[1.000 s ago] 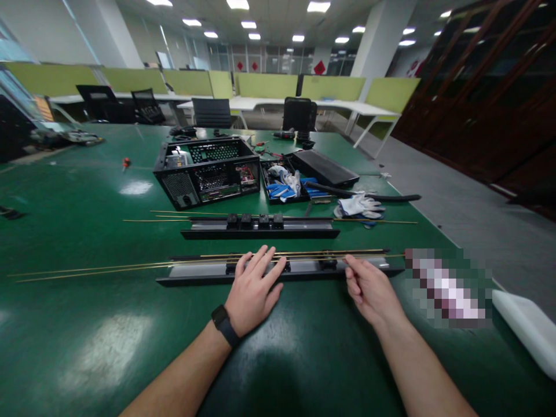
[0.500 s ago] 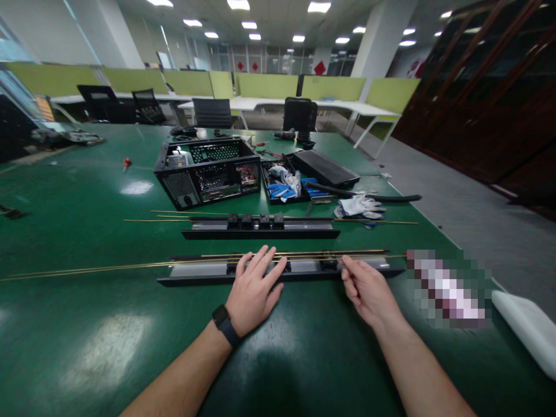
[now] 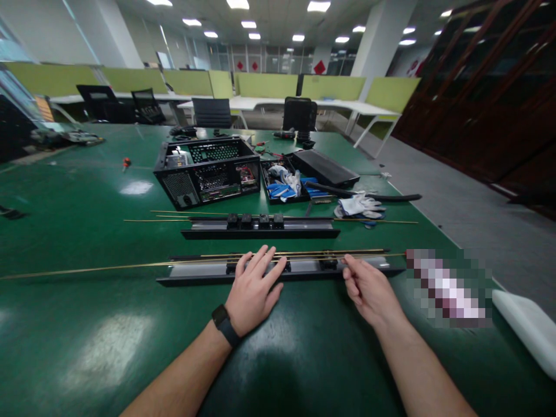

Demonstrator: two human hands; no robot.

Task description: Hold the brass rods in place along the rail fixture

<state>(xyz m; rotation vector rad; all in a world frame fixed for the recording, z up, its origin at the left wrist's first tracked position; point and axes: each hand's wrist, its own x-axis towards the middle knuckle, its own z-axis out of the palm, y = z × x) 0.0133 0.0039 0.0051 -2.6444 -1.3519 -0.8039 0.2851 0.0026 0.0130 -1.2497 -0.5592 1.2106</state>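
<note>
A long black rail (image 3: pixel 191 278) lies across the green table (image 3: pixel 87 347) in front of me, with small black blocks (image 3: pixel 329 264) set in it. Thin brass rods (image 3: pixel 108 268) run along its top and reach far out to the left. My left hand (image 3: pixel 254 292), a black watch on its wrist, lies flat on the rail's middle with the fingers spread over the rods. My right hand (image 3: pixel 369 289) is at the rail's right part, thumb and fingertips pinched on a brass rod.
A second black rail (image 3: pixel 260 230) with more brass rods lies just behind. Further back stand an open black computer case (image 3: pixel 204 171), a tray of blue-white gloves (image 3: pixel 282 185), a flat black panel (image 3: pixel 324 168) and white gloves (image 3: pixel 358 205). A white object (image 3: pixel 525 330) lies by the table's right edge.
The brass rods have slid to the left; their left ends now run out of the picture. My right hand shifted slightly left with them. My left hand stayed in place.
</note>
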